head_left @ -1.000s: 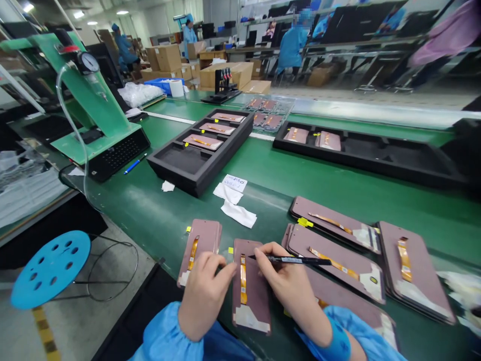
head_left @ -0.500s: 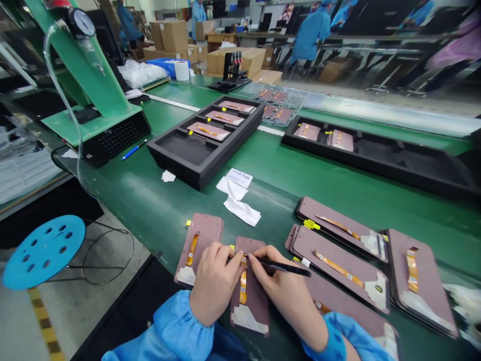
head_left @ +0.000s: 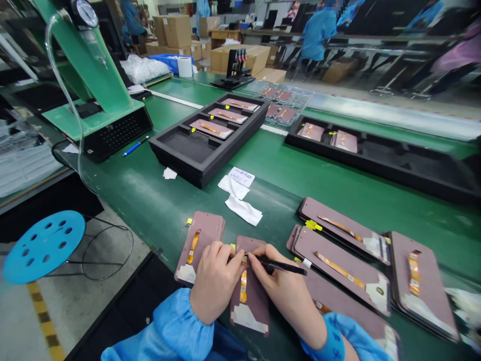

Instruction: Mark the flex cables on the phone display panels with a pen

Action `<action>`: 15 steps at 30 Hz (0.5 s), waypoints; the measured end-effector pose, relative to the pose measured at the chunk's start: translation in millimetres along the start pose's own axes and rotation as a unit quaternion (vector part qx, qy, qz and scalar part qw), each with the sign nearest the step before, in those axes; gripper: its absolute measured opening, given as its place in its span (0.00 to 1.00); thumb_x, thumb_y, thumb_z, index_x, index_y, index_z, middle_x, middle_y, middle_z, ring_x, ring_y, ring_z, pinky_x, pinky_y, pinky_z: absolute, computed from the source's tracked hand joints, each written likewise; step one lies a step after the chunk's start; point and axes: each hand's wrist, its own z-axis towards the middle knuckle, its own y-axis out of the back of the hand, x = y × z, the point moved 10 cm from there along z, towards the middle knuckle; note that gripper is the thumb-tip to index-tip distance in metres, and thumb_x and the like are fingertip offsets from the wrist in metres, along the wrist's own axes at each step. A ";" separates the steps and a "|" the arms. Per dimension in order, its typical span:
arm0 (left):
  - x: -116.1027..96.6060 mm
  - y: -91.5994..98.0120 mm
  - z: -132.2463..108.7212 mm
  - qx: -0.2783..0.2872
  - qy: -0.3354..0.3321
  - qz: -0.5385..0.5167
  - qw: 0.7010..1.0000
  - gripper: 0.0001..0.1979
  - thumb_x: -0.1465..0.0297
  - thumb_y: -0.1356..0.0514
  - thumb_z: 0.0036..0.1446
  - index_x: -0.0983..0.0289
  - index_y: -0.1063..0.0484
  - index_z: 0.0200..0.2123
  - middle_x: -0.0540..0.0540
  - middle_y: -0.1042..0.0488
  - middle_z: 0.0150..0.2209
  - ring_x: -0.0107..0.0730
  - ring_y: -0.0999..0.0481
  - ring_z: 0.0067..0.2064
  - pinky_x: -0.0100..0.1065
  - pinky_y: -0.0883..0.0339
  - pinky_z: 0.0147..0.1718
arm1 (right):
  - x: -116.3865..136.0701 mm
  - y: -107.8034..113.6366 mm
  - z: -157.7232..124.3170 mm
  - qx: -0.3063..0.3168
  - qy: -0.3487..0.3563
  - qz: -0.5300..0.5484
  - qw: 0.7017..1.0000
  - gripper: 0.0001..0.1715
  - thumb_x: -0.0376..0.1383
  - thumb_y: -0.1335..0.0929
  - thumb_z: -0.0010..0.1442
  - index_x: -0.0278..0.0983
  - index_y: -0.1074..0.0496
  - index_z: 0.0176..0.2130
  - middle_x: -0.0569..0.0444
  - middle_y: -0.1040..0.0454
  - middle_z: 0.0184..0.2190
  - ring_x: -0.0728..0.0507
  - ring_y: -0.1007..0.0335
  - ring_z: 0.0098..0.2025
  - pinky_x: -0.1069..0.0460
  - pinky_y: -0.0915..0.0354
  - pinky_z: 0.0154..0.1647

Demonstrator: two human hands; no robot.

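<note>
A mauve display panel [head_left: 252,301] with an orange flex cable [head_left: 243,287] lies face down at the near edge of the green belt. My left hand [head_left: 216,281] is closed, its fingertips pinching the top of that cable. My right hand [head_left: 280,288] grips a black pen [head_left: 281,266], its tip meeting the cable's top end beside my left fingertips. A second panel [head_left: 201,243] lies just left of my left hand.
Stacked panels [head_left: 338,255] lie to the right. A black foam tray [head_left: 206,143] holds three panels, a longer tray [head_left: 376,150] sits behind. White paper slips [head_left: 240,193], a green press fixture [head_left: 93,90], a blue pen [head_left: 135,146] and a blue stool [head_left: 41,245] are to the left. People in blue coats work behind.
My right hand brought the pen tip leftwards onto the top of the cable, and my left fingertips closed in on the same spot. The view tilted down slightly.
</note>
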 end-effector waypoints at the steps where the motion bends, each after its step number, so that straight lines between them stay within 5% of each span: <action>1: 0.0 -0.2 0.2 0.000 0.000 0.001 1.000 0.10 0.68 0.45 0.62 0.61 0.28 0.46 0.53 0.31 0.35 0.35 0.36 0.39 0.37 0.39 0.35 | 0.0 0.0 0.2 -0.001 0.001 0.000 1.000 0.11 0.39 0.35 0.63 0.37 0.32 0.30 0.59 0.31 0.23 0.51 0.38 0.23 0.58 0.40 0.24; 9: 1.8 6.0 1.5 0.016 0.017 -0.015 1.000 0.13 0.67 0.46 0.63 0.60 0.28 0.48 0.55 0.29 0.38 0.37 0.34 0.41 0.39 0.35 0.38 | 18.3 14.4 -3.3 -0.039 0.041 0.002 0.998 0.09 0.37 0.35 0.64 0.37 0.31 0.31 0.58 0.29 0.25 0.50 0.33 0.26 0.58 0.36 0.27; 12: 15.2 12.1 -10.8 0.024 0.059 -0.125 0.990 0.17 0.67 0.49 0.65 0.58 0.34 0.56 0.57 0.28 0.45 0.37 0.32 0.47 0.41 0.34 0.46 | 38.4 31.4 -19.8 -0.054 0.088 -0.038 0.994 0.08 0.36 0.38 0.66 0.37 0.30 0.40 0.54 0.25 0.34 0.48 0.27 0.34 0.57 0.32 0.36; 15: 39.4 1.9 -35.2 0.067 0.171 -0.317 0.930 0.25 0.62 0.48 0.64 0.55 0.45 0.63 0.57 0.30 0.52 0.31 0.28 0.40 0.36 0.30 0.44 | 62.8 31.2 -48.2 -0.023 0.186 -0.130 0.974 0.16 0.33 0.44 0.69 0.37 0.33 0.51 0.49 0.24 0.40 0.47 0.26 0.39 0.56 0.31 0.40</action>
